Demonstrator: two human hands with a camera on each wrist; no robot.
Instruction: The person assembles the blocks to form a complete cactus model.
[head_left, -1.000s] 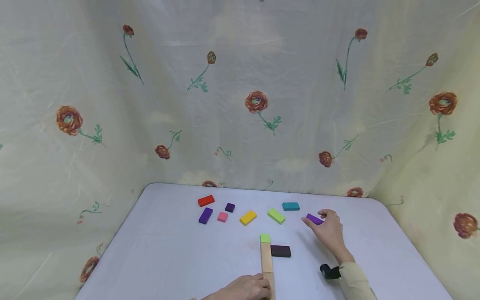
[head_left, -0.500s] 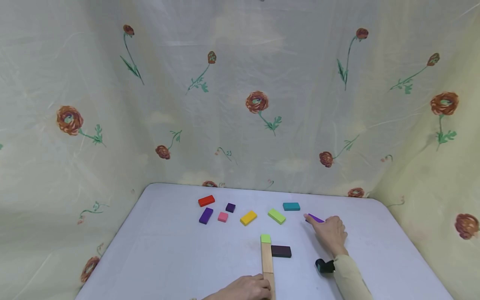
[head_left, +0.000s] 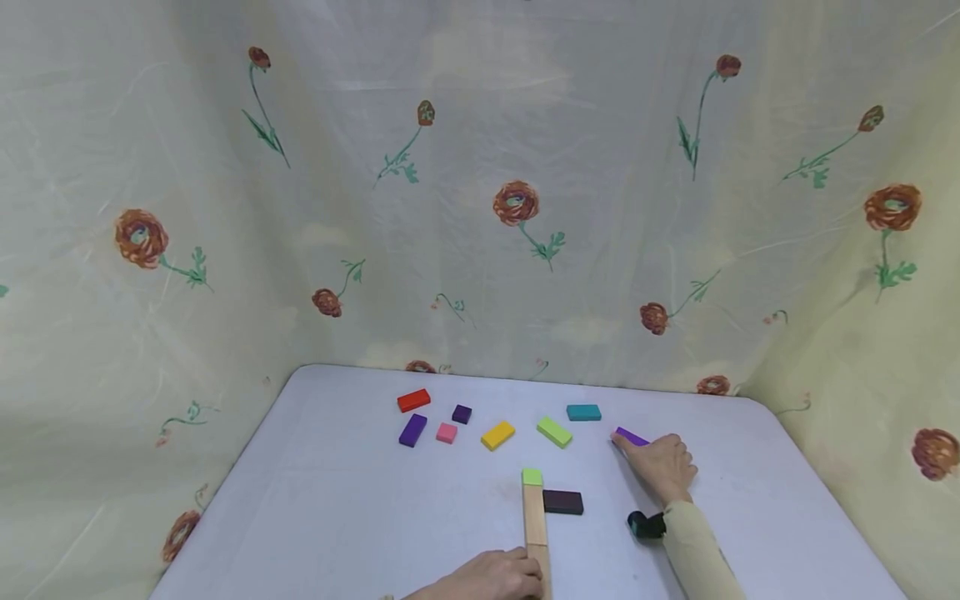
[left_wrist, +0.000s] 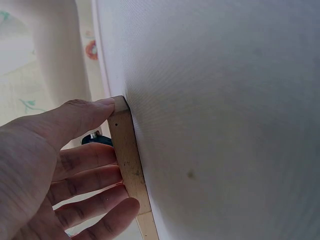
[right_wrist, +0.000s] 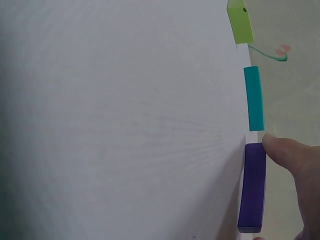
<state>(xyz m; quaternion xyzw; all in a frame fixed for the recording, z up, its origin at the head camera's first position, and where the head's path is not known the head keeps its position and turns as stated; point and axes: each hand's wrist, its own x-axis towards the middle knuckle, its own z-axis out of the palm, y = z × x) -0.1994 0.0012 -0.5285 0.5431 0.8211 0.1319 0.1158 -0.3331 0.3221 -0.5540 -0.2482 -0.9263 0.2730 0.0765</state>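
In the head view my right hand (head_left: 662, 468) pinches a purple block (head_left: 632, 436) by its ends at the right of the table. The right wrist view shows the thumb at one end of this purple block (right_wrist: 253, 187); at the other end only a fingertip shows. Near the front edge, my left hand (head_left: 501, 575) holds a plain wooden block (head_left: 538, 563). Its thumb lies on the end of that wooden block (left_wrist: 127, 155) in the left wrist view, with the fingers against the side. Another wooden block (head_left: 534, 515) and a green block (head_left: 532, 477) continue the row.
A dark brown block (head_left: 562, 502) touches the row's right side. Further back lie teal (head_left: 583, 412), lime (head_left: 554, 432), yellow (head_left: 498, 435), pink (head_left: 446, 433), red (head_left: 413, 401) and two dark purple blocks (head_left: 412, 431). A black device (head_left: 647, 525) is at my right wrist. Floral cloth (head_left: 480, 250) surrounds the white table (head_left: 337, 517).
My right hand has lowered and turned slightly with the purple block, its wrist shifting left. The left hand stays on the wooden block.
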